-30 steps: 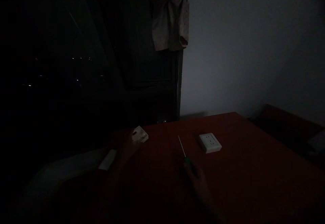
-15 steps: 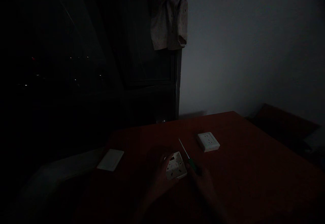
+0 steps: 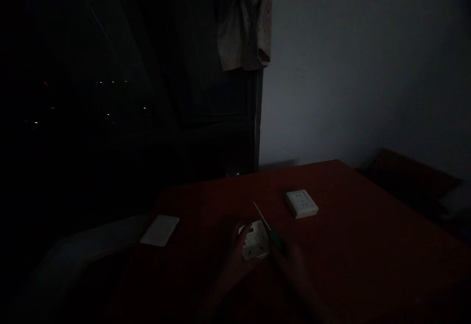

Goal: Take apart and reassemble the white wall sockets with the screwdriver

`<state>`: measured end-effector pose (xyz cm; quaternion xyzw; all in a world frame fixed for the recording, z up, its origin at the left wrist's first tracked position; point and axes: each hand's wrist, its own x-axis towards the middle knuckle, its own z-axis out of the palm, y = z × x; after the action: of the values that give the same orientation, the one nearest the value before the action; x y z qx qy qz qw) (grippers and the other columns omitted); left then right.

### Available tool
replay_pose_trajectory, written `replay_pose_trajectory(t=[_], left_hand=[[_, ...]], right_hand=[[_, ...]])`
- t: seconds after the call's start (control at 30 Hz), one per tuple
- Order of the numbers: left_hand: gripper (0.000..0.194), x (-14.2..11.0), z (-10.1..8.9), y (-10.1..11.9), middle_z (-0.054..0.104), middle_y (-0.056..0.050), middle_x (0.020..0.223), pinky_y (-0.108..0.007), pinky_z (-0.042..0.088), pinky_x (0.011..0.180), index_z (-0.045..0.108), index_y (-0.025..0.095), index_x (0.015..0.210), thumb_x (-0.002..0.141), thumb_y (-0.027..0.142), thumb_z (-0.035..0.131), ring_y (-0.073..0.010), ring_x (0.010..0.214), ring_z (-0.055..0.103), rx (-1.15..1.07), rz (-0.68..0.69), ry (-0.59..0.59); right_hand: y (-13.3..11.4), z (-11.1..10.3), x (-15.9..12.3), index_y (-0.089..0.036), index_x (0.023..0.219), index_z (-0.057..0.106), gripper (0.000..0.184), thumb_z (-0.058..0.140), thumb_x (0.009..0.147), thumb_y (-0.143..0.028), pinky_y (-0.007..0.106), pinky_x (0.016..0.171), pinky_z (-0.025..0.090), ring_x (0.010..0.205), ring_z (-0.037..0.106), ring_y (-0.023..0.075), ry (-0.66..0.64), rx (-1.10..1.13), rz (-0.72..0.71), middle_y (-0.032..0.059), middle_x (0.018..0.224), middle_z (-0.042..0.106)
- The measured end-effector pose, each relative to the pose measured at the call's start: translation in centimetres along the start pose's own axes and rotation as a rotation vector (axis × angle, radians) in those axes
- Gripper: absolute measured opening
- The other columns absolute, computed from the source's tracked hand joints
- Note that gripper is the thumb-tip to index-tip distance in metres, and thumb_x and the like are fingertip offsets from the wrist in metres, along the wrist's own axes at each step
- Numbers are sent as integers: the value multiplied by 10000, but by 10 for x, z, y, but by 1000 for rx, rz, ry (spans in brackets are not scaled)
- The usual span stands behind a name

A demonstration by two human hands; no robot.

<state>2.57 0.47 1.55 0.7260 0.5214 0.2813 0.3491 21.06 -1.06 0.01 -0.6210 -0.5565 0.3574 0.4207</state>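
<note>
My left hand (image 3: 237,258) is closed around the left side of a white socket back box (image 3: 256,240), whose open hollow side faces me. In my right hand (image 3: 290,260) is a screwdriver (image 3: 275,240) with a green handle. Its thin shaft points up and to the left, past the upper right corner of the box. The right hand is close beside the box's right edge; in the dark I cannot tell if they touch. Farther back on the right lies a white wall socket (image 3: 302,203), face up. A flat white plate (image 3: 160,230) rests at the left.
The reddish-brown table (image 3: 353,245) stands against a pale wall (image 3: 353,69). A dark window (image 3: 110,93) fills the left, with a garment (image 3: 245,30) hanging beside it. Another brown surface (image 3: 415,169) is at the far right. The room is very dim.
The screwdriver has shifted slightly left, its handle now nearer the box's upper right corner. My left hand keeps the box in nearly the same place.
</note>
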Motion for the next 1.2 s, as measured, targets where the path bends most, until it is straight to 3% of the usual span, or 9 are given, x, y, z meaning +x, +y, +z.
replay_pose_trajectory(t=[0.2,0.4,0.73,0.93,1.07,1.2], left_hand=[[821,-3,-3,-8,262,-79,1520,-458,237,1155,364,276,1411,674,256,725,-303,1398,264,34,-8,2],[794,-7,-5,-19,337,-61,1495,-475,254,1140,389,301,1401,674,230,703,-313,1386,284,67,7,36],[815,-8,-3,-16,284,-68,1521,-448,251,1148,372,276,1408,665,162,685,-279,1404,258,65,-5,49],[704,-19,-14,-9,352,-78,1493,-461,286,1135,422,266,1380,719,200,653,-281,1384,311,140,-26,96],[600,-29,-25,-19,391,-75,1476,-477,302,1129,427,260,1375,794,228,577,-271,1383,322,198,-39,141],[486,-33,-50,-35,444,-65,1441,-461,353,1106,463,256,1332,852,315,513,-253,1345,395,263,-95,253]], right_hand=[[4,2,1,-113,1021,713,440,485,775,-399,320,722,521,808,682,276,1,-21,-10,101,924,747],[4,1,-1,-101,1039,703,447,481,796,-404,316,743,521,828,680,271,-8,-20,-19,111,959,740],[9,-1,-2,-93,1115,674,521,484,812,-472,339,827,514,922,672,279,-9,-24,-30,117,1040,725],[12,-1,-5,-92,1087,680,548,469,818,-521,345,816,520,923,669,284,-9,-4,-17,115,1029,727],[13,-1,-5,-96,1121,665,548,495,809,-514,359,858,506,968,657,290,-16,16,-2,123,1091,709],[11,-2,-6,-93,1140,654,539,497,807,-486,364,861,505,971,653,290,-35,28,18,120,1098,706]])
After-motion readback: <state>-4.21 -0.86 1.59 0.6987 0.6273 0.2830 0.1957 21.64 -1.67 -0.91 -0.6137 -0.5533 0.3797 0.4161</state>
